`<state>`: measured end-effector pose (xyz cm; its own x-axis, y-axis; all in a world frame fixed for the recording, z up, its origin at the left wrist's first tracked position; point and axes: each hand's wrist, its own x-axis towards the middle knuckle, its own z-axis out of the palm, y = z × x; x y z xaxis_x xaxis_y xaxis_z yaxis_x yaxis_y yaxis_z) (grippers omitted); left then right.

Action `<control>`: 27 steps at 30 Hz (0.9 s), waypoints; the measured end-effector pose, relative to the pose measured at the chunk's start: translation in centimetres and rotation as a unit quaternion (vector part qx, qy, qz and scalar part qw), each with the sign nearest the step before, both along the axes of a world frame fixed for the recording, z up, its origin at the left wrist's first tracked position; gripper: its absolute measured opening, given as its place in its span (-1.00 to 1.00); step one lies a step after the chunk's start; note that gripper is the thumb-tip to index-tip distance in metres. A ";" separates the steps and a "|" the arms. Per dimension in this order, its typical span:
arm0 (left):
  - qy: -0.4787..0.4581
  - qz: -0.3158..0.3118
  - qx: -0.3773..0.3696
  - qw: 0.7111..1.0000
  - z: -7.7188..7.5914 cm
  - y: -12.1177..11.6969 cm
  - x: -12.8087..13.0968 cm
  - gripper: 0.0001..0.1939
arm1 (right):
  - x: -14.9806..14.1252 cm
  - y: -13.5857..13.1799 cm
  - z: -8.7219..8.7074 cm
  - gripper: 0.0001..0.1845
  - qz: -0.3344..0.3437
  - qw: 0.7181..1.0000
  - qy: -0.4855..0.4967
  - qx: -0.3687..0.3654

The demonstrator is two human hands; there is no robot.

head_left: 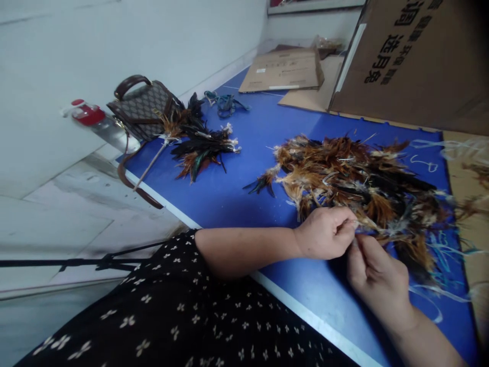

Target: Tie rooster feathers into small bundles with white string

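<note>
My left hand is closed, its thumb and fingers pinched together at the near edge of a big pile of brown and black feathers. My right hand is close beside it, also pinched, with its fingertips almost meeting the left ones. A thin pale strand or quill shows by the left fingertips, but whatever the fingers grip is too small and hidden to name. A small feather tuft lies at the pile's left side. Farther left is a bundle of dark feathers with pale tied ends.
The blue table carries a patterned handbag and a red-capped bottle at far left. Blue ties lie behind. Flattened cardboard and a large carton stand at the back. Loose white and turquoise strings are at right.
</note>
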<state>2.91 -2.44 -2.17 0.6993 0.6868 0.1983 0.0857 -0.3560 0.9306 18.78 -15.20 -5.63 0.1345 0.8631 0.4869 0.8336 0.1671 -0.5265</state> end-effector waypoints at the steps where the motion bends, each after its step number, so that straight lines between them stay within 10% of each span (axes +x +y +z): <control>1: 0.007 -0.005 0.007 1.000 0.0 0.2 0.0 -0.83 | 0.0 0.1 0.1 -0.60 0.001 1.000 0.000 0.000; 7: 0.100 -0.049 0.117 0.987 -0.2 1.6 -0.1 -0.85 | 1.6 0.3 0.8 -0.71 0.080 0.994 -0.076 0.026; 14: 0.033 -0.281 0.113 0.952 -0.1 2.2 -0.3 -0.77 | 4.4 0.0 1.5 -0.68 0.074 0.997 -0.003 -0.015; 21: -0.025 -0.064 0.047 0.996 -0.1 1.3 -0.5 -0.85 | 2.0 0.7 1.3 -0.52 0.052 0.996 0.063 -0.029; 27: -0.040 -0.027 -0.064 0.997 -2.4 0.2 0.8 -0.86 | 0.7 0.7 0.5 -0.59 0.069 0.997 -0.016 0.021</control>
<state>3.74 -2.24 -4.62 0.7209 0.6724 0.1680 -0.0059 -0.2364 0.9716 19.50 -14.48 -5.13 0.0001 0.8507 0.5256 0.8179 0.3024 -0.4896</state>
